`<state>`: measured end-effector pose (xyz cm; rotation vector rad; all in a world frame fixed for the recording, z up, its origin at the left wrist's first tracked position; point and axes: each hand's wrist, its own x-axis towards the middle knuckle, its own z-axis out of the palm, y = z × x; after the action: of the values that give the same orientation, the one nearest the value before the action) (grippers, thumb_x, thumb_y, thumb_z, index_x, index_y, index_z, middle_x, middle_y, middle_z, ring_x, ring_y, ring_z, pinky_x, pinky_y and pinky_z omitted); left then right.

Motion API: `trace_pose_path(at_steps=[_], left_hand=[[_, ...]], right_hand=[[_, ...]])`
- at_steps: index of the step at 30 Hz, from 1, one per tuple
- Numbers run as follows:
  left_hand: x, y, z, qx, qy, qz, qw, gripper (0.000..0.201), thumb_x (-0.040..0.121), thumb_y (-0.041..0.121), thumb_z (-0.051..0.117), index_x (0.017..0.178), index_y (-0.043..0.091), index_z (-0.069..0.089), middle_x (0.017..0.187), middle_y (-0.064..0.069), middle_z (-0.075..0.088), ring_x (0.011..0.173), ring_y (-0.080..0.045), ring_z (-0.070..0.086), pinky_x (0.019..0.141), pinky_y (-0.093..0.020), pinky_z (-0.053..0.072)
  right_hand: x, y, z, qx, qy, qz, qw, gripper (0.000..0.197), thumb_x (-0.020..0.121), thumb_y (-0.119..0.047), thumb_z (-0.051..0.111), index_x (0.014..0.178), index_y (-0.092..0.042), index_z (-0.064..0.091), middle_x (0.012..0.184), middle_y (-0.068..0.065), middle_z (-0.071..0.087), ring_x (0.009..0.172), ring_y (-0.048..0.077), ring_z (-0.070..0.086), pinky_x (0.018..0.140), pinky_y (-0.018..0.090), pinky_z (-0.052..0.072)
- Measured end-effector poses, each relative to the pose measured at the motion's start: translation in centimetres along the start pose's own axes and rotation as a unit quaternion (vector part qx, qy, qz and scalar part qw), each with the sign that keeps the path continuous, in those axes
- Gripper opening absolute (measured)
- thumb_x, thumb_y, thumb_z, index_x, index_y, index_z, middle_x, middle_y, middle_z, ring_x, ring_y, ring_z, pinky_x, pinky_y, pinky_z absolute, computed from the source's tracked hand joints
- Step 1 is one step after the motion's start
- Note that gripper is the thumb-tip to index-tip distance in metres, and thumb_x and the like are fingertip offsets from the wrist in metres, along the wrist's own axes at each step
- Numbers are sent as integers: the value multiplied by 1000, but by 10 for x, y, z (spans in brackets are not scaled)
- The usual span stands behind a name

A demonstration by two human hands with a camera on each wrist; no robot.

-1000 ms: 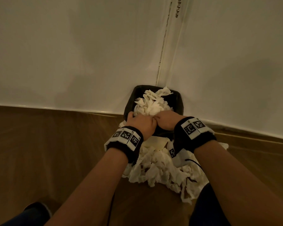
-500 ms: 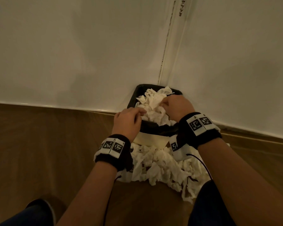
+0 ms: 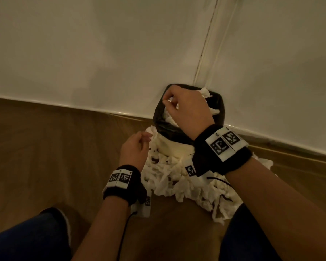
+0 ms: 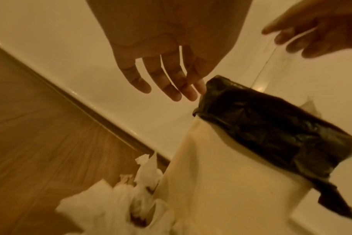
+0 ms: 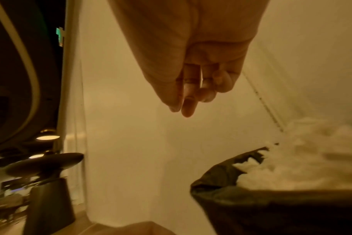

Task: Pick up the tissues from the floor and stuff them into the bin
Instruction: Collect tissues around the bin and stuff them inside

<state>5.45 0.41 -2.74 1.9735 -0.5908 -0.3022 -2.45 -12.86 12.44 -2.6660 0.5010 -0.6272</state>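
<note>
A cream bin (image 3: 169, 149) with a black liner (image 3: 217, 106) stands in the corner, heaped with white tissues (image 3: 205, 93). My right hand (image 3: 167, 102) hovers over the bin's mouth with fingers loosely curled. The right wrist view shows the right hand (image 5: 187, 101) holding nothing above the binned tissues (image 5: 301, 167). My left hand (image 3: 145, 140) hangs beside the bin's left side. In the left wrist view this left hand (image 4: 167, 85) has straight, spread fingers near the liner (image 4: 271, 130). A big pile of tissues (image 3: 169, 181) lies on the floor before the bin.
Two white walls (image 3: 102, 53) meet right behind the bin, with a skirting board along the wooden floor (image 3: 45, 147). My knees in dark trousers (image 3: 26, 238) frame the bottom of the view. A dark stand (image 5: 46, 182) shows far left in the right wrist view.
My left hand has drawn back from the bin's rim, down and to the left. My right hand has let go of the tissues and risen over the bin's far left edge.
</note>
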Motion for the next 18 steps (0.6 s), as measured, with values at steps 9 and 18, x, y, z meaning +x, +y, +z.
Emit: trace_pose_path(at_steps=[9,18], left_hand=[[-24,-41,15,263,-161,-61,949,34,88,29,55,122,30,55,130,-2,42,121,-28,40,99,-40,39],[-54,-79,20,321,-267,-119,901,47,87,26,59,131,34,44,137,-2,31,121,-26,41,101,-38,40]], right_hand=[[-17,-11,39,1,-152,-39,988,15,94,-24,50,95,-16,62,63,-14,45,65,7,48,64,21,38],[-32,6,69,-57,-316,-17,947,21,94,-25,49,104,-17,65,99,4,66,88,18,62,69,24,43]])
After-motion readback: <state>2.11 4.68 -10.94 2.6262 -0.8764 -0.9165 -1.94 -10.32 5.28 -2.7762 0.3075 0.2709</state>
